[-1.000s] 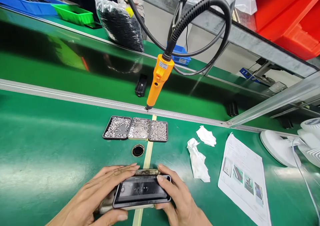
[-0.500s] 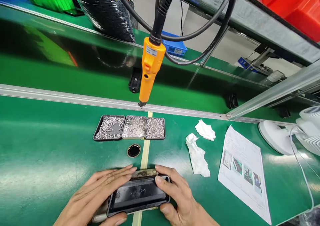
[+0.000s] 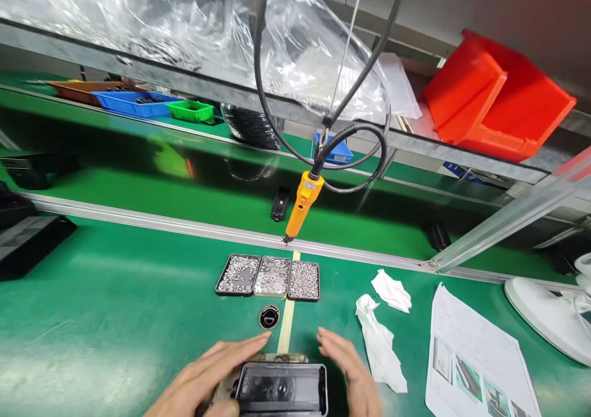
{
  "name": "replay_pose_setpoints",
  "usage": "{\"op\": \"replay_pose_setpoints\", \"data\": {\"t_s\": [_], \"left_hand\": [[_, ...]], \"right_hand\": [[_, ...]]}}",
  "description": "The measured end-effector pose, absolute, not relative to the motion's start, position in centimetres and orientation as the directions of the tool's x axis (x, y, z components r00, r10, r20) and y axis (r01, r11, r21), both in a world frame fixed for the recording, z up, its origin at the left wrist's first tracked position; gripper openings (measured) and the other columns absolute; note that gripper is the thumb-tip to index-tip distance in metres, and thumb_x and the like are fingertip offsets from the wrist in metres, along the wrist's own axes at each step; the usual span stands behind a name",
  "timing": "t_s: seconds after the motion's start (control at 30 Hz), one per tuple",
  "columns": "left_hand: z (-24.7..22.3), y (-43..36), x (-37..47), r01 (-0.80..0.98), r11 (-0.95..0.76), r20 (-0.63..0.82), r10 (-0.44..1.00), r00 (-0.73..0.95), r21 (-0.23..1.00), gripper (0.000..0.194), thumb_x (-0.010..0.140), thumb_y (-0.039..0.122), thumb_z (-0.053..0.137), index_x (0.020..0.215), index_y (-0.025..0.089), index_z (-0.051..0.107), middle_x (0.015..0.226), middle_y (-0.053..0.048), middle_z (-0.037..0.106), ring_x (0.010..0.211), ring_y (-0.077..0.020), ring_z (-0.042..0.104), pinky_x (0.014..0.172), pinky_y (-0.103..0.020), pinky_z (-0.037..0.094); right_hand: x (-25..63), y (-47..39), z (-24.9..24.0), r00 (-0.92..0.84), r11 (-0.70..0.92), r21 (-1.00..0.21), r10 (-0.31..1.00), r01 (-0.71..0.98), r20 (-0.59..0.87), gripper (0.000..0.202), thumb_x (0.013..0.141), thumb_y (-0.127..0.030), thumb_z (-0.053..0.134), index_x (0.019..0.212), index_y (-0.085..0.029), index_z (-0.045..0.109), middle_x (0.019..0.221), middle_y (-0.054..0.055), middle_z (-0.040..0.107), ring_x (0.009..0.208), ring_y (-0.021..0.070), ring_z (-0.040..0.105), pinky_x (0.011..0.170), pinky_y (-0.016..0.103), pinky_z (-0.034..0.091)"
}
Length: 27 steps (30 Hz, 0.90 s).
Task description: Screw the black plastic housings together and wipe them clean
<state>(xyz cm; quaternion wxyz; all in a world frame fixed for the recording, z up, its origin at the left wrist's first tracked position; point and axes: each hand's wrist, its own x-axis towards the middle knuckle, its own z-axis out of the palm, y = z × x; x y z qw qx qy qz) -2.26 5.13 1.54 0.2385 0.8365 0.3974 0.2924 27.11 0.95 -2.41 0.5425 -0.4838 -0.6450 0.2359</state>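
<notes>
A black rectangular plastic case (image 3: 281, 387), hollow side up, sits on a worn block (image 3: 286, 358) at the bottom of the view. My left hand (image 3: 210, 374) lies along its left side, fingers stretched out together and the thumb low near the case's corner; I cannot tell how firmly it touches. On the right, my right hand (image 3: 348, 371) is apart from the case, open and blurred by motion. Beyond the case lies a round black disc with a gold rim (image 3: 269, 316). Three shallow trays of small metal parts (image 3: 271, 276) stand side by side behind it.
An orange electric screwdriver (image 3: 305, 204) hangs over the trays by its cable. White crumpled tissues (image 3: 381, 346) and a printed sheet (image 3: 480, 349) lie to the right. Overhead, a shelf (image 3: 221, 84) carries plastic bags and a red bin (image 3: 498, 100). Black equipment (image 3: 32, 238) stands at left.
The camera has tilted up, showing more of the shelf. My right hand has let go of the case and moved off to its right. The case now sits straighter in view.
</notes>
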Motion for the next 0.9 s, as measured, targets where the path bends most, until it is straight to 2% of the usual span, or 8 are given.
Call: {"op": "replay_pose_setpoints", "data": {"t_s": [0.1, 0.2, 0.27, 0.43, 0.53, 0.73, 0.9], "left_hand": [[2.2, 7.7, -2.9, 0.621, -0.394, 0.191, 0.910, 0.369, 0.678, 0.040, 0.100, 0.047, 0.052, 0.138, 0.036, 0.061, 0.132, -0.003, 0.070, 0.113, -0.0270, 0.070, 0.093, -0.040, 0.060], [3.1, 11.2, -2.7, 0.665, -0.376, 0.210, 0.924, 0.319, 0.645, 0.038, 0.100, 0.049, 0.053, 0.125, 0.026, 0.069, 0.118, -0.005, 0.074, 0.093, -0.0230, 0.072, 0.082, -0.036, 0.061], [3.3, 13.3, -2.1, 0.677, -0.412, 0.239, 0.910, 0.338, 0.610, 0.037, 0.101, 0.046, 0.049, 0.123, 0.023, 0.068, 0.112, -0.006, 0.074, 0.091, -0.0230, 0.071, 0.080, -0.036, 0.060], [2.3, 16.8, 0.1, 0.672, -0.542, 0.268, 0.838, 0.475, 0.505, 0.026, 0.102, 0.029, 0.048, 0.114, 0.020, 0.070, 0.113, -0.009, 0.070, 0.105, -0.0255, 0.063, 0.096, -0.044, 0.050], [1.8, 18.1, 1.4, 0.672, -0.598, 0.239, 0.798, 0.554, 0.438, 0.020, 0.100, 0.023, 0.051, 0.105, 0.018, 0.070, 0.104, -0.008, 0.068, 0.101, -0.0255, 0.060, 0.091, -0.044, 0.049], [1.7, 19.2, 3.4, 0.707, -0.624, 0.175, 0.778, 0.604, 0.333, 0.011, 0.097, 0.026, 0.063, 0.097, 0.016, 0.066, 0.096, -0.004, 0.065, 0.099, -0.0236, 0.061, 0.091, -0.045, 0.049], [1.3, 19.7, 3.8, 0.719, -0.600, 0.143, 0.793, 0.592, 0.352, 0.017, 0.097, 0.031, 0.064, 0.093, 0.015, 0.066, 0.093, -0.003, 0.066, 0.095, -0.0220, 0.064, 0.089, -0.043, 0.052]], "right_hand": [[27.4, 3.2, -1.3, 0.227, 0.171, -0.967, 0.951, 0.189, 0.212, 0.056, 0.108, -0.052, 0.027, 0.120, -0.020, 0.071, 0.115, 0.013, 0.070, 0.088, 0.0217, 0.070, 0.076, 0.036, 0.060], [27.2, 5.6, -1.0, 0.291, 0.032, -0.990, 0.954, 0.141, 0.072, 0.059, 0.106, -0.057, 0.032, 0.113, -0.014, 0.072, 0.096, 0.011, 0.070, 0.073, 0.0179, 0.062, 0.069, 0.032, 0.055], [26.8, 6.5, -1.2, 0.289, 0.039, -0.988, 0.954, 0.150, 0.082, 0.060, 0.106, -0.059, 0.034, 0.110, -0.013, 0.072, 0.090, 0.009, 0.068, 0.070, 0.0170, 0.059, 0.066, 0.030, 0.052], [26.1, 6.4, -1.8, 0.241, 0.067, -0.980, 0.964, 0.187, 0.112, 0.052, 0.104, -0.058, 0.041, 0.103, -0.016, 0.072, 0.087, 0.005, 0.064, 0.065, 0.0140, 0.051, 0.064, 0.027, 0.046], [26.3, 6.3, -1.8, 0.244, 0.057, -0.979, 0.964, 0.197, 0.106, 0.052, 0.105, -0.056, 0.038, 0.102, -0.016, 0.071, 0.085, 0.004, 0.061, 0.064, 0.0136, 0.050, 0.064, 0.027, 0.045], [26.7, 6.8, -2.2, 0.199, 0.046, -0.980, 0.976, 0.192, 0.085, 0.049, 0.105, -0.057, 0.041, 0.104, -0.016, 0.069, 0.083, 0.003, 0.059, 0.062, 0.0138, 0.049, 0.059, 0.027, 0.042], [26.9, 7.0, -2.6, 0.171, 0.020, -0.977, 0.984, 0.213, 0.057, 0.051, 0.103, -0.060, 0.040, 0.107, -0.018, 0.068, 0.084, 0.003, 0.057, 0.060, 0.0141, 0.049, 0.059, 0.027, 0.042]]}}
